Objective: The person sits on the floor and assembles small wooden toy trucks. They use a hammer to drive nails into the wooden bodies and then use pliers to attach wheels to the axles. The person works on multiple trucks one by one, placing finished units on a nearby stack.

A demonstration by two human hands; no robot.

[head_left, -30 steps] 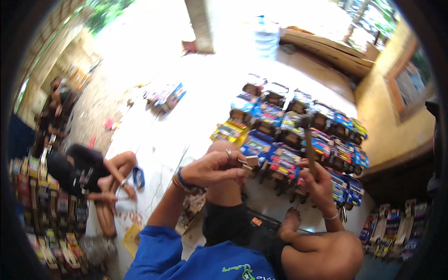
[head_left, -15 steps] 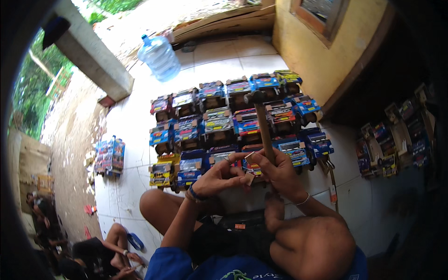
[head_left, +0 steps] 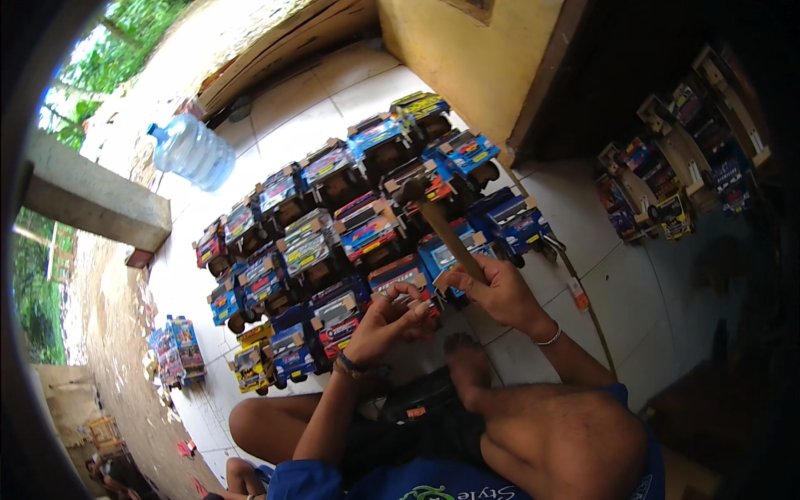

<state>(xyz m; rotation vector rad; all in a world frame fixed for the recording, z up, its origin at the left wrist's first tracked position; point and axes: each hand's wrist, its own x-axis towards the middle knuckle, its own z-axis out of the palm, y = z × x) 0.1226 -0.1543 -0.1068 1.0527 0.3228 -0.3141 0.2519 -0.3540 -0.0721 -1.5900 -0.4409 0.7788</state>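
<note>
My right hand (head_left: 502,293) grips the wooden handle of a hammer (head_left: 454,242), its dark head up and tilted to the left over the toy trucks. A small tan piece (head_left: 442,283) sticks out between that hand's thumb and forefinger. Just to the left, my left hand (head_left: 385,327) has its fingers curled and thumb pressed in. Whatever those fingertips pinch is too small to make out. Beyond both hands, colourful toy trucks (head_left: 367,225) stand in rows on the floor, many with small tan pieces at their corners.
White tiles (head_left: 542,296) make up the floor. A large clear blue water bottle (head_left: 193,150) lies at the far left. More trucks (head_left: 177,350) stand at left, others (head_left: 667,187) at right. A thin pole (head_left: 583,292) lies right of the rows. Another person (head_left: 112,477) sits at lower left.
The view has turned, so the truck rows now slant and sit further left. My hands have drawn apart a little. The hammer leans further left.
</note>
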